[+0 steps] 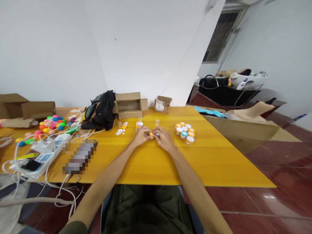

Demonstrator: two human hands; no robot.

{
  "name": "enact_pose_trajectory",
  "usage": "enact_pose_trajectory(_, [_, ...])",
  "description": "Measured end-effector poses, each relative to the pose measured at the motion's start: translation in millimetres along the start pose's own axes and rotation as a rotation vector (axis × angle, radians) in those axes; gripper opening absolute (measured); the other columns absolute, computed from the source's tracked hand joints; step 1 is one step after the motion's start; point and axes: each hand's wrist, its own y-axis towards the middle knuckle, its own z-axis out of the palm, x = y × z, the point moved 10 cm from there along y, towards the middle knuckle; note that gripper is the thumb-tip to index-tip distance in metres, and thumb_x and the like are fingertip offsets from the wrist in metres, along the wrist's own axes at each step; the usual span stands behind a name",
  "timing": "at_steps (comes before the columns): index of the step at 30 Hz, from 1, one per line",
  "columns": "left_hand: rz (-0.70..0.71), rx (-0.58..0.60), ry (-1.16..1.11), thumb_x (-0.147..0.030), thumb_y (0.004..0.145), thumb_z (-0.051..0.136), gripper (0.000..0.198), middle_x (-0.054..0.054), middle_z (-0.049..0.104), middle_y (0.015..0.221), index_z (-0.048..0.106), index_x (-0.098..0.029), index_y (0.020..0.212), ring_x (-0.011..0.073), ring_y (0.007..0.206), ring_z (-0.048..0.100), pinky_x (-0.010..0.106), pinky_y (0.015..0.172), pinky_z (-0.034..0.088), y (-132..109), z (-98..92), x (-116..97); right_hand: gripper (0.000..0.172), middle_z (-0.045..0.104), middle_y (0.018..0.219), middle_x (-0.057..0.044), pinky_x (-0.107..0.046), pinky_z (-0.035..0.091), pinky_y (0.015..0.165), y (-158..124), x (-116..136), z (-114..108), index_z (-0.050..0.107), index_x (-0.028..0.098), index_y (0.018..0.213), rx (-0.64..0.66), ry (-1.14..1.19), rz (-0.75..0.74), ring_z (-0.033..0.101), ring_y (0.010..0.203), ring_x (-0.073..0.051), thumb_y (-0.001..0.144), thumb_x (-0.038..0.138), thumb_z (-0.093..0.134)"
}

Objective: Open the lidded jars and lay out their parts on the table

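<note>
Small orange piece sits just above the middle of the head view, low over the yellow table, caught between the fingertips of both hands. It is too small to say more than that it is orange with a bit of white. The left hand comes in from the lower left with its fingers curled narrowly, pinching the piece's left side. The right hand comes from the lower right, its fingers likewise drawn in on the piece's right side, so the two hands touch at the fingertips.

Right of the hands, near but apart, stands a tight cluster of small jars with orange, white and teal lids. Just above the hands is a small clear cup, and a second clear cup stands further left, beside some scattered white discs.

Along the back edge of the table lie an open cardboard box and a smaller cardboard box, with a black bag slumped to the left of them. At the left of the frame are a heap of coloured plastic balls and a white power strip with tangled cables.
</note>
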Motion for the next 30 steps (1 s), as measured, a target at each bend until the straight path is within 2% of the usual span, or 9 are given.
enact_pose_trajectory(18, [0.028, 0.017, 0.054, -0.036, 0.072, 0.083, 0.031, 0.006, 0.072, 0.104, 0.079, -0.029, 0.102, 0.0284, 0.116, 0.051, 0.047, 0.108, 0.036, 0.3, 2.2, 0.4, 0.014, 0.067, 0.1, -0.006, -0.038, 0.052, 0.086, -1.1, 9.6, -0.8, 0.063, 0.026, 0.082, 0.037, -0.102, -0.066, 0.063, 0.094, -0.023, 0.088, 0.016, 0.055])
enact_pose_trajectory(25, [0.009, 0.016, 0.026, -0.033, 0.073, 0.082, 0.028, 0.005, 0.073, 0.103, 0.079, -0.029, 0.1, 0.0285, 0.116, 0.051, 0.046, 0.107, 0.036, 0.1, 1.2, 0.1, 0.011, 0.066, 0.1, -0.006, -0.038, 0.052, 0.086, 0.0, 8.0, -3.9, 0.06, 0.026, 0.081, 0.014, -0.096, -0.043, 0.063, 0.096, -0.023, 0.087, 0.018, 0.055])
enact_pose_trajectory(30, [-0.029, -0.025, -0.01, -0.029, 0.072, 0.081, 0.025, 0.005, 0.073, 0.103, 0.079, -0.028, 0.097, 0.0289, 0.116, 0.053, 0.048, 0.108, 0.036, 0.1, -3.5, 0.5, 0.009, 0.066, 0.106, -0.008, -0.042, 0.051, 0.089, -0.1, 0.4, -8.5, 0.062, 0.025, 0.082, 0.011, -0.182, -0.011, 0.062, 0.101, -0.025, 0.086, 0.019, 0.056])
